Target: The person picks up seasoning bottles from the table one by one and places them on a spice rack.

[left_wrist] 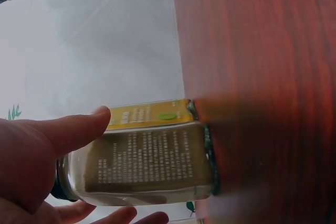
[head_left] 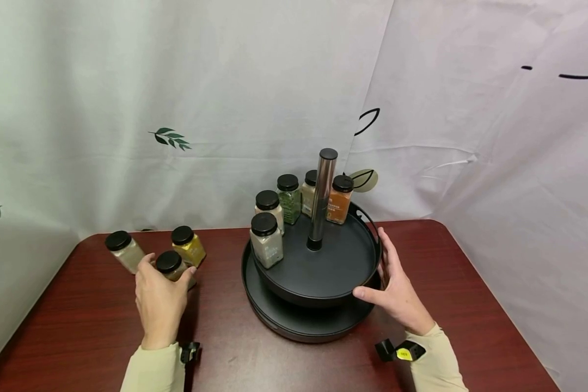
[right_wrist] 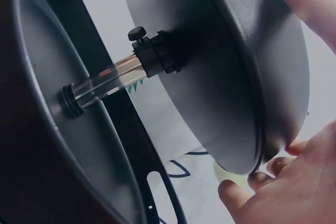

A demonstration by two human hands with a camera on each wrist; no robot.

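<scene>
My left hand (head_left: 159, 305) grips a square glass spice jar (left_wrist: 149, 158) with a black lid, thumb on one side and fingers on the other. The jar is upright, with grey-brown contents and small white print; whether its base touches the table I cannot tell. Behind it stands a yellow spice jar (head_left: 190, 250), and a pale spice jar (head_left: 127, 255) is at the left. My right hand (head_left: 399, 291) holds the rim of the upper tray (head_left: 299, 280) of a black two-tier turntable, thumb at the front and fingers along the right side.
Several spice jars stand on the upper tray along its left and back, among them a green one (head_left: 289, 204) and an orange one (head_left: 339, 207). A metal post (head_left: 322, 198) rises from the middle. The lower tray (head_left: 304, 326) rests on the reddish table (head_left: 220, 337); a white curtain (head_left: 215, 109) hangs behind.
</scene>
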